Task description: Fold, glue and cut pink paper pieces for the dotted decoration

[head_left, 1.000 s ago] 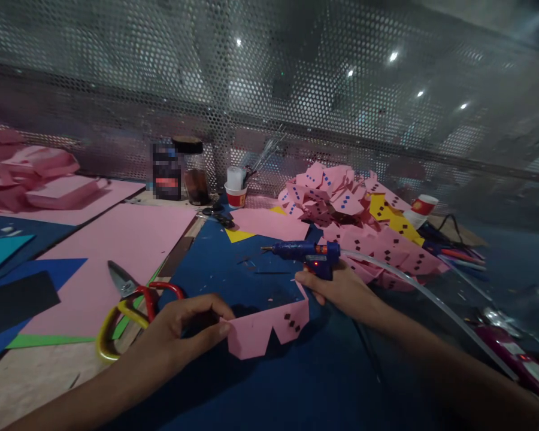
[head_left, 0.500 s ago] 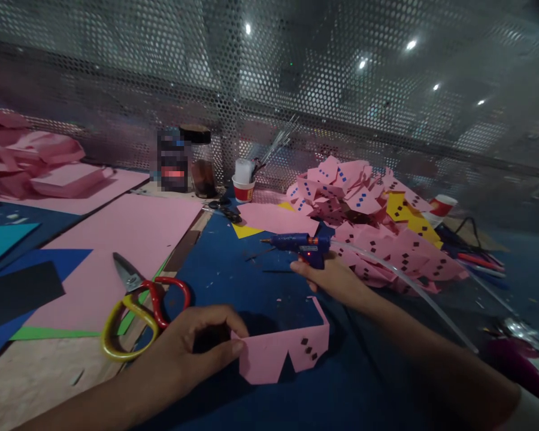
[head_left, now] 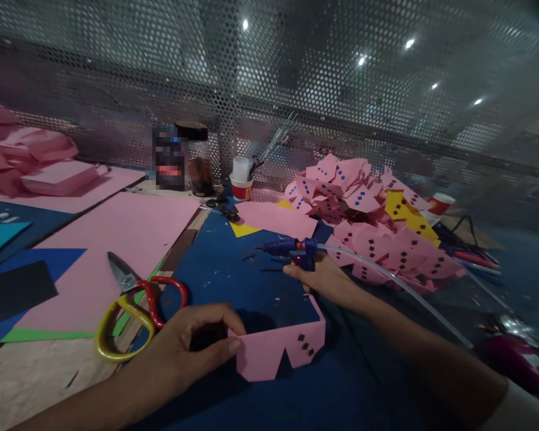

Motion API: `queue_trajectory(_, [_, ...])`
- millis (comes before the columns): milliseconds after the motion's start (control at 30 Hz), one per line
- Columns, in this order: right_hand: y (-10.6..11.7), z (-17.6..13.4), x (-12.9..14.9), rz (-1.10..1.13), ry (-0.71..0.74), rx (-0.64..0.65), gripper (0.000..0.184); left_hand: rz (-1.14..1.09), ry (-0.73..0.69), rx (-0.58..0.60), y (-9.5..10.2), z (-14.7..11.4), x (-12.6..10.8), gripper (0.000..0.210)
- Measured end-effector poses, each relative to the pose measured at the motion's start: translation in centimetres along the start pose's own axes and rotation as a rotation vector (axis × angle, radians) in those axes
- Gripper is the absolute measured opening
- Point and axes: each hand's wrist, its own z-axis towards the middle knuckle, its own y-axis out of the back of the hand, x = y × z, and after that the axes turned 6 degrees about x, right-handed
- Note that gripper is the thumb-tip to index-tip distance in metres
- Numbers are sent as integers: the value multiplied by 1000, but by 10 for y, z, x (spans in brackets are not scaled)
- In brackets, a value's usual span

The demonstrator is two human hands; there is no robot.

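Between thumb and fingers, my left hand (head_left: 206, 338) pinches the left end of pink paper glasses (head_left: 263, 353). The glasses have a notch at the nose, a folded side arm, and several dark diamond pieces on their right half. My right hand (head_left: 321, 275) is wrapped round the handle of a blue glue gun (head_left: 291, 250), its nozzle pointing left above the blue table. A clear glue stick (head_left: 386, 272) trails from the gun's back end. Beside my left hand lie scissors (head_left: 146, 305) with one red and one yellow handle.
Pink paper pieces with diamonds (head_left: 386, 239) are heaped at the right. Pink sheets (head_left: 121, 221) lie left, near blue and black paper (head_left: 22, 293). A paper cup (head_left: 241, 187) and a jar (head_left: 200, 164) stand by the perforated metal screen (head_left: 161, 72).
My right hand has brought the glue gun slightly left and down, closer to the paper glasses. My left hand keeps its pinch on the glasses. The whole view has shifted a little.
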Motion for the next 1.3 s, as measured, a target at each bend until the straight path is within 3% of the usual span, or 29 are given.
queue_trajectory(267, [-12,14,12,-3,3,48,39,30,3,5,1,2,-1,26])
queue_trajectory(500, [-17,17,17,-126,-14,54,36,-4,41,20,-1,-1,2,28])
queue_trajectory(700, [-17,19,18,-219,6,46,44,-31,45,26,-1,1,1,28])
queue_trajectory(1300, [-22,23,17,-281,12,18,41,-24,50,27,-2,0,3,28])
